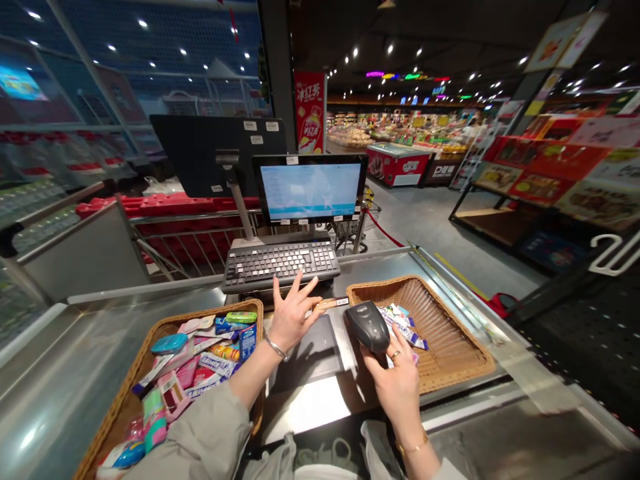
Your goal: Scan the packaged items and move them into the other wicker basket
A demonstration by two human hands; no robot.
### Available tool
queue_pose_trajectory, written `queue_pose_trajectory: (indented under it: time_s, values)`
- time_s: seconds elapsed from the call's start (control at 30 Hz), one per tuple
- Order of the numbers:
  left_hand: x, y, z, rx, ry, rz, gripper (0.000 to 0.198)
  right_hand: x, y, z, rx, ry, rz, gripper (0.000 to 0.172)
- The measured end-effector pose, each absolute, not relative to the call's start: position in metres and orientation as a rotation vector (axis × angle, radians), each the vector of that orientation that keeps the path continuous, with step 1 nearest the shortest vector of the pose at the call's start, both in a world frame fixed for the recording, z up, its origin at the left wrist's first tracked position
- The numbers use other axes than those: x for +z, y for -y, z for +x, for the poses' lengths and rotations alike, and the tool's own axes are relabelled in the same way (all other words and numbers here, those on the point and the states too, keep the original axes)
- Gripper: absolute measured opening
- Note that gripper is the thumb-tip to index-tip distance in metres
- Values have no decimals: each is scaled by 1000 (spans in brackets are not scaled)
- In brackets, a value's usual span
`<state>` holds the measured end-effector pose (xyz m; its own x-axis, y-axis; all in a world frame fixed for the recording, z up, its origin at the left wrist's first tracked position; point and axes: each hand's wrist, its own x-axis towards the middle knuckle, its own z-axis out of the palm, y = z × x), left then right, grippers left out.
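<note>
Right hand [397, 383] wraps tight around a black scanner [367, 327], and its nose points at a thin tan packet [330, 304], the right way to read that packet. The packet lies at the spread fingers of your left hand [295, 320]; you cannot tell if they pinch it. Both hands work over the steel worktop [65, 380]. A basket [210, 318] heaped with snacks sits by your left hand, and a second basket [450, 347] with a few packets sits by your right, so each is easy to reach. Past them, a keyboard [280, 265] and a screen [310, 190] face you. Far off stand a red freezer [397, 165] and shelves of food [410, 127].
</note>
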<state>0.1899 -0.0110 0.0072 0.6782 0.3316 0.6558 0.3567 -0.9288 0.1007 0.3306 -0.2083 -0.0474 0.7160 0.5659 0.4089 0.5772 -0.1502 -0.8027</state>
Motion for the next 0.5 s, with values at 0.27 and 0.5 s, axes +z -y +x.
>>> queue_pose_trajectory:
  time_s: [0.27, 0.5]
  values:
    - [0, 14, 220, -1084, 494, -2891, 17, -43, 221, 345, -79, 687, -1808, 35]
    - [-9, 22, 245, -1028, 368, -2957, 18, -35, 229, 353, -164, 474, -1758, 41]
